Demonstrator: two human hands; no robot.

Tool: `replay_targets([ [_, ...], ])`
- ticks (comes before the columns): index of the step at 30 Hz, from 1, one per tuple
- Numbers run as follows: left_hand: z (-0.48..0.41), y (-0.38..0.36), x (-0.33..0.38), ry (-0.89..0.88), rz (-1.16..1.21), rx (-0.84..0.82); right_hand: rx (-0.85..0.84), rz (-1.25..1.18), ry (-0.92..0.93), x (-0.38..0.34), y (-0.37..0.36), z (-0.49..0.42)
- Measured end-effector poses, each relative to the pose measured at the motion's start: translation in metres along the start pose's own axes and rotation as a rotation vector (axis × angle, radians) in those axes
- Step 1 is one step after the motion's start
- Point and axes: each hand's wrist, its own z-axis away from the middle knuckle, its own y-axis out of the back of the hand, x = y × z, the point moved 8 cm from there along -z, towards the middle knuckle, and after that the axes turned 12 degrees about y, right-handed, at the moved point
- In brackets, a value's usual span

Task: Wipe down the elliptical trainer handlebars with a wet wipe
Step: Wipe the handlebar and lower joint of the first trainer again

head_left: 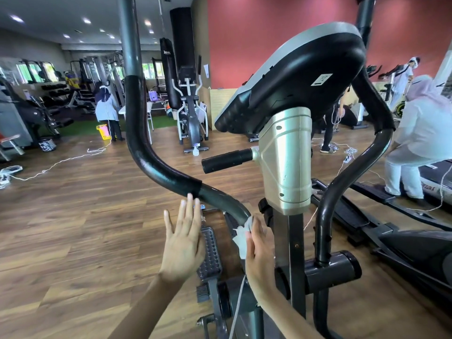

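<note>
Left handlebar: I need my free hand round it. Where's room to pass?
Open left of the handlebar, over bare floor, and between its bend and the stub handle. Crowded low down, where right hand, wipe, post and pedal meet.

Bare forearms, bare left hand, right hand
</note>
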Motion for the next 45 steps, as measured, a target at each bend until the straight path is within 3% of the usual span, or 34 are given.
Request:
replay_targets([
  [4,-0.013,0.004,-0.005,0.068,0.0,0.005,0.012,0.122,0.228,-0.024,-0.004,-0.031],
  [10,-0.014,0.002,-0.005,0.058,-0.023,0.009,-0.122,0.303,0.491,-0.065,-0.04,-0.068],
  [15,-0.015,0.007,-0.006,0.039,-0.025,0.026,-0.116,0.312,0.582,-0.083,-0.053,-0.077],
  [20,-0.018,0.009,-0.009,0.022,-0.031,0.034,-0.117,0.309,0.56,-0.067,-0.037,-0.071],
  [32,-0.02,0.009,-0.011,-0.024,-0.014,0.042,-0.009,0.242,0.252,-0.024,-0.006,-0.047],
  [40,-0.02,0.011,-0.011,-0.079,0.044,0.046,0.06,0.454,0.401,-0.073,-0.013,-0.062],
  [45,-0.021,0.012,-0.011,-0.098,0.063,0.042,0.003,0.478,0.447,-0.087,-0.023,-0.068],
])
